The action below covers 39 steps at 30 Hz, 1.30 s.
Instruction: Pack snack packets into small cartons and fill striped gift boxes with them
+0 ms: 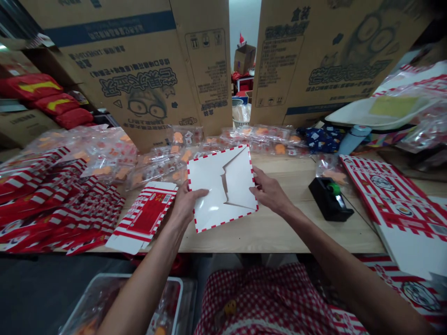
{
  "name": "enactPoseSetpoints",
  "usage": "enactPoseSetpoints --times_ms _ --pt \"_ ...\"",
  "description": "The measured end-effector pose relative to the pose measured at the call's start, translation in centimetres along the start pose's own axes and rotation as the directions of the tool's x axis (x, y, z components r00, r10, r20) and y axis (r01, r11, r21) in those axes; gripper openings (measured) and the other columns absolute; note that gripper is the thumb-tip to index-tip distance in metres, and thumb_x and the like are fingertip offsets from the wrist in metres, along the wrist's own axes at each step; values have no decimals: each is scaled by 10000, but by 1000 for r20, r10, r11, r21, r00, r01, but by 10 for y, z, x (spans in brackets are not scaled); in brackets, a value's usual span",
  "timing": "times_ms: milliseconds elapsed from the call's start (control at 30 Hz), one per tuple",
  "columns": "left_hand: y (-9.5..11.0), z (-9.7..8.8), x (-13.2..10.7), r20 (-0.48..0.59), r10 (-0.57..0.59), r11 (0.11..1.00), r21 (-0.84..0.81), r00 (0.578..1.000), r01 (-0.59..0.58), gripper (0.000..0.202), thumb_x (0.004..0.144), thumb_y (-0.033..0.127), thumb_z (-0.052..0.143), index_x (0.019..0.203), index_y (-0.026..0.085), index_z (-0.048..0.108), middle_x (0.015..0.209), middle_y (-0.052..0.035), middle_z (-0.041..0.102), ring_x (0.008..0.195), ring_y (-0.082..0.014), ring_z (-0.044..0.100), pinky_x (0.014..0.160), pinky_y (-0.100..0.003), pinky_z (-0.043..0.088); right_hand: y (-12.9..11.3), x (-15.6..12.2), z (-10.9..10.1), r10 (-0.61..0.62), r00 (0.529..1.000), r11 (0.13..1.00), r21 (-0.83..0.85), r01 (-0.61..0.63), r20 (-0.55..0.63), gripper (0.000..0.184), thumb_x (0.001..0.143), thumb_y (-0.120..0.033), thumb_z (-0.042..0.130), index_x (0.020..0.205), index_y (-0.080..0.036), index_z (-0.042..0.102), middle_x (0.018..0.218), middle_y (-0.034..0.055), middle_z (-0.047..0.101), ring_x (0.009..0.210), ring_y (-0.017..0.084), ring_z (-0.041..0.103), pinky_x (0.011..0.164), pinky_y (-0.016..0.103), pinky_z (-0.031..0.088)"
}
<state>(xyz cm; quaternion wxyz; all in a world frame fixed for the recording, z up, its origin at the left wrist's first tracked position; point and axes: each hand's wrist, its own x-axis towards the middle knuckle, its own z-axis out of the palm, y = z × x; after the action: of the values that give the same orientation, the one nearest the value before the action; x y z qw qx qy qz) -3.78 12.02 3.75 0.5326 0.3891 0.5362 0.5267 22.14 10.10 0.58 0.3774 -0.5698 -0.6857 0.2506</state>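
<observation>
I hold a white paper box (213, 186) with a red-and-white striped border above the wooden table (279, 223). Its bottom flaps face me and one flap stands partly raised along a jagged seam. My left hand (186, 202) grips its lower left edge, thumb on the white face. My right hand (268, 190) pinches its right edge. A flat, folded red-and-white carton blank (145, 216) lies on the table just left of my left hand.
A pile of flat red-striped cartons (52, 204) fills the left. Clear snack packets (150, 158) lie along the back before large cardboard boxes (139, 70). A black tape dispenser (330, 200) sits to the right, beside larger striped boxes (391, 195). A clear bin (104, 302) sits below.
</observation>
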Motion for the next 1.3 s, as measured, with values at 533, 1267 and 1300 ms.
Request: enactPoseSetpoints --times_ms 533,1267,1300 --pt "-1 0 -1 23 4 1000 -11 1000 -4 518 530 227 884 1015 160 713 901 -65 803 731 -234 743 716 -347 613 -91 30 5 -158 795 423 -687 591 586 338 957 -31 427 1151 -108 694 1028 189 707 942 294 650 809 417 395" --pt "16 23 -5 291 -15 991 -126 957 54 655 524 174 820 1160 154 669 970 -82 792 848 -292 751 803 -395 609 -66 39 -1 -330 661 386 -543 746 674 314 997 -102 447 1266 -182 588 899 85 707 745 216 613 734 366 387" --pt "14 24 -6 301 -35 990 -118 953 73 661 518 172 821 1161 146 670 966 -88 792 849 -296 750 808 -398 607 -65 39 -3 -354 658 407 -524 748 664 362 971 -88 469 1303 -193 568 936 87 706 768 220 610 740 364 396"
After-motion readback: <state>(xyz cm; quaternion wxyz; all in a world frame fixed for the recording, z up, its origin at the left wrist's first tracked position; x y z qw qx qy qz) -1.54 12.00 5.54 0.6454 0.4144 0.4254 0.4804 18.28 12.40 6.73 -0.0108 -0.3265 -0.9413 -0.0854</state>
